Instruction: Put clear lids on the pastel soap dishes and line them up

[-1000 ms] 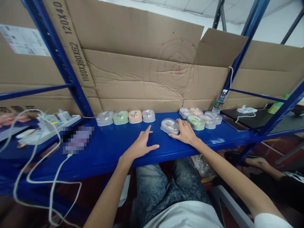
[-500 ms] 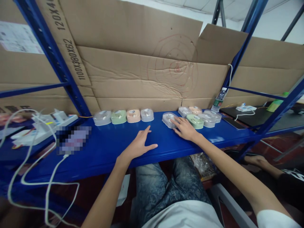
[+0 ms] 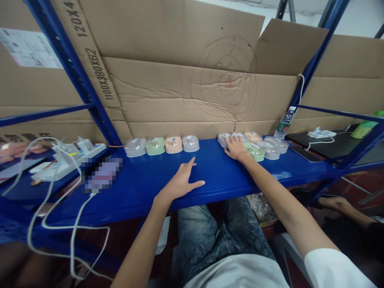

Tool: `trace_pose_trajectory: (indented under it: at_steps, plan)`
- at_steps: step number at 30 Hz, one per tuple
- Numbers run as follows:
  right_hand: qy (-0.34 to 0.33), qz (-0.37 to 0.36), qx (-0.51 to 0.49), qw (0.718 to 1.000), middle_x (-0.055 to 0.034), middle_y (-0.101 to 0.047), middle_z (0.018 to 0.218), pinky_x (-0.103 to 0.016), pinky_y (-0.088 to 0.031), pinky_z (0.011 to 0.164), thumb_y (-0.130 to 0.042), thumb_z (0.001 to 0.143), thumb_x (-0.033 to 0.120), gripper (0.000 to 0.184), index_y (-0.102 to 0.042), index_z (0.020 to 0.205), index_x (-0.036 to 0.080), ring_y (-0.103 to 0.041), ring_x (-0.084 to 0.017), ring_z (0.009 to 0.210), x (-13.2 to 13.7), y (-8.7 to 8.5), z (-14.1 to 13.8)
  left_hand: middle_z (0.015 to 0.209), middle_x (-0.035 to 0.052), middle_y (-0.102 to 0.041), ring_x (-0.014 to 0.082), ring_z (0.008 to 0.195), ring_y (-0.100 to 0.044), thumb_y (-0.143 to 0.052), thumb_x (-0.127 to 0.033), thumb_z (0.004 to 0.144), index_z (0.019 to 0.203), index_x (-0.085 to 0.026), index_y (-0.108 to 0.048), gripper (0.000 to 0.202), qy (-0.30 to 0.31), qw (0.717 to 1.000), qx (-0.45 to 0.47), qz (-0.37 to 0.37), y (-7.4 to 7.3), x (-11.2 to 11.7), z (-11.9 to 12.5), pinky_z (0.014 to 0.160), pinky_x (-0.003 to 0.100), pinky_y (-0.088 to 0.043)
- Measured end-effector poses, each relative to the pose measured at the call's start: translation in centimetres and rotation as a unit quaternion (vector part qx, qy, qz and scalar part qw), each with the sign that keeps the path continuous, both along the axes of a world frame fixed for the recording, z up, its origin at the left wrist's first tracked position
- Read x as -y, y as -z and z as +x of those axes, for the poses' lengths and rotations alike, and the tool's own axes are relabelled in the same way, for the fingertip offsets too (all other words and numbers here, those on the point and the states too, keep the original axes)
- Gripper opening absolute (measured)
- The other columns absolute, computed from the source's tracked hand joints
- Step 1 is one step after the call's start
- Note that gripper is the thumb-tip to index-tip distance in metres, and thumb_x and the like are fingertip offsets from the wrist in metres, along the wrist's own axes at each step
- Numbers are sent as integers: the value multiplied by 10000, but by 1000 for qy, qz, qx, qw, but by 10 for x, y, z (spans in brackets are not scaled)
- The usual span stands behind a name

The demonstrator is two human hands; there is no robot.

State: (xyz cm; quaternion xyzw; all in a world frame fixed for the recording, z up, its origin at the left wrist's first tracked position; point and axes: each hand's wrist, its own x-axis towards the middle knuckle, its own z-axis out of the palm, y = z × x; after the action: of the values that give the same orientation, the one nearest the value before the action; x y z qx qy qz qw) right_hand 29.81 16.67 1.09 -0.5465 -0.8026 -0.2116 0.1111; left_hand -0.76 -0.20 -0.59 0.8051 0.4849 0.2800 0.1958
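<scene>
My left hand (image 3: pixel 183 182) lies flat and open on the blue shelf (image 3: pixel 144 188), fingers spread, holding nothing. My right hand (image 3: pixel 235 147) reaches to the back of the shelf, its stretched fingers resting on a clear plastic case (image 3: pixel 222 139). That case sits against a cluster of like cases: a peach one (image 3: pixel 253 136), a green one (image 3: pixel 255 151) and clear ones (image 3: pixel 270 149). To the left stands a row of cases along the cardboard wall: clear (image 3: pixel 135 147), green (image 3: pixel 155 145), peach (image 3: pixel 173 144), clear (image 3: pixel 191 143).
A white power strip (image 3: pixel 81 150) with looping white cables (image 3: pixel 75 224) and a blurred phone (image 3: pixel 100 174) lie at left. A water bottle (image 3: pixel 283 123), a black phone (image 3: pixel 304 154) and another power strip (image 3: pixel 321 134) are at right. A blue upright (image 3: pixel 90 92) slants at left. Another person's limb (image 3: pixel 336 204) shows lower right.
My right hand has slid the clear case away from me and rightwards, up against the right-hand cluster by the cardboard. My left hand has stayed put.
</scene>
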Motion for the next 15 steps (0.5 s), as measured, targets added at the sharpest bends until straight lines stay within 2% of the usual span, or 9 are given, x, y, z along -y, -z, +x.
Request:
trace_pose_trajectory:
  at_steps: [4,8,10,13,15]
  plan:
    - [-42,10,-17,999,-292,-342,1642,-662,-163,1233,-517,992,489,793,-314,1612,38,-301,-486,1510,11,-3,-30,1555,150,-463,365,1463,-403,-657,-684,904,1678,-295,-147,1006,-2,1000,2,-1,-1,1,1,1197,559,-349]
    - [-158,-31,-53,986,-246,-242,1706,-583,-237,1249,-506,1004,531,842,-223,1653,75,-255,-424,1559,20,-5,-91,1539,162,-482,361,1465,-399,-693,-641,896,1678,-262,-152,1023,-3,1000,1,11,-2,1,3,1211,554,-329]
    - [-193,-59,-60,978,-226,-212,1721,-574,-259,1244,-525,1006,525,845,-201,1663,104,-246,-416,1565,22,-6,-120,1536,177,-482,365,1470,-396,-696,-625,900,1681,-245,-128,1038,-3,1000,-1,13,-3,2,4,1217,569,-312]
    - [-184,-94,-61,977,-237,-257,1700,-579,-329,1197,-525,1027,458,761,-240,1650,127,-348,-427,1510,27,-8,-143,1536,196,-472,369,1465,-407,-685,-631,906,1685,-229,-64,1075,-12,1000,11,10,-2,3,5,1205,576,-326]
    - [-170,-92,-64,979,-273,-342,1639,-575,-415,1120,-528,1030,421,686,-317,1605,111,-474,-428,1404,38,-10,-142,1545,206,-451,369,1467,-404,-670,-646,911,1684,-221,-35,1086,-25,999,20,13,0,2,4,1198,565,-344]
